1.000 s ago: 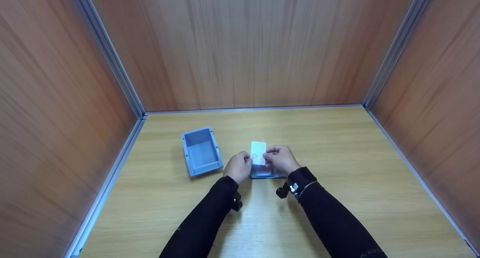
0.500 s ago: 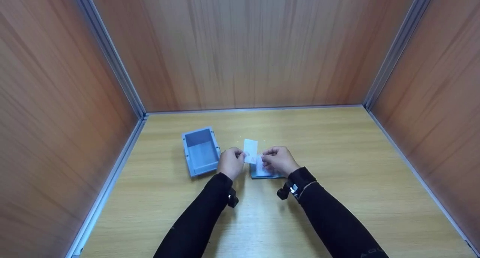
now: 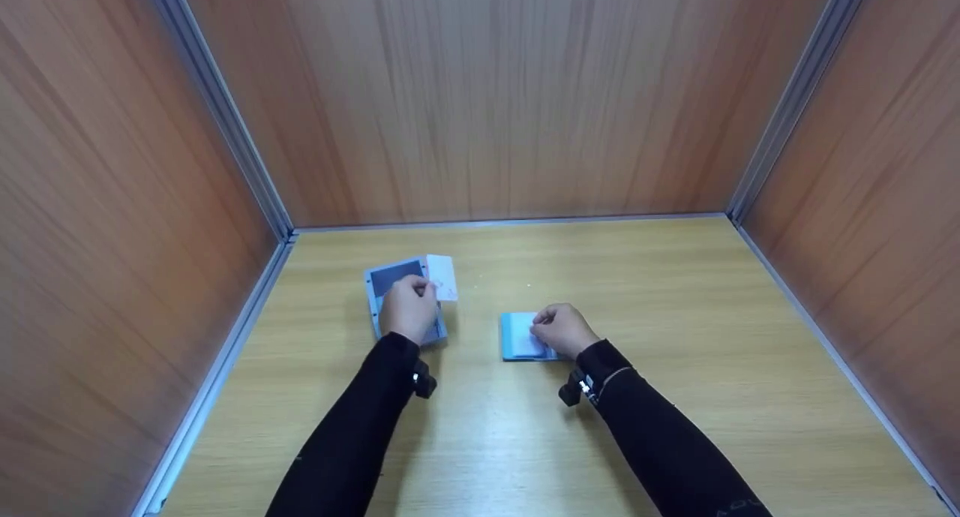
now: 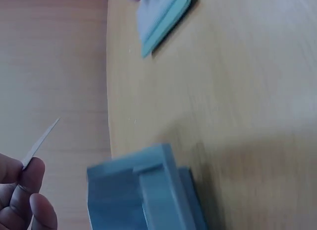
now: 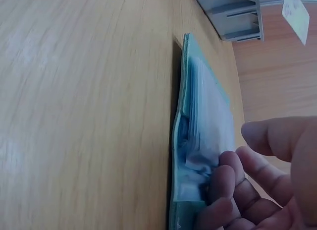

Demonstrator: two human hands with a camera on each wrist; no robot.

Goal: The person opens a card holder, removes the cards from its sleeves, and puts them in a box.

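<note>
My left hand (image 3: pixel 424 290) pinches a white card (image 3: pixel 442 277) by its lower edge and holds it above the far right corner of a grey-blue open bin (image 3: pixel 390 278). In the left wrist view the card (image 4: pixel 42 139) shows edge-on above my fingertips (image 4: pixel 30 171), with the bin (image 4: pixel 143 195) below. My right hand (image 3: pixel 546 328) rests with curled fingers on a blue card holder (image 3: pixel 514 338) lying flat on the table. In the right wrist view my fingers (image 5: pixel 233 183) grip the holder's clear sleeves (image 5: pixel 208 121) at the near end.
The wooden table (image 3: pixel 675 314) is boxed in by wooden walls on the left, back and right, with metal strips (image 3: pixel 225 127) in the corners. The bin stands left of centre, a hand's width from the holder.
My left hand has carried the white card away from the holder, leftward and farther back, to above the bin. My right hand let go of the card and dropped onto the holder.
</note>
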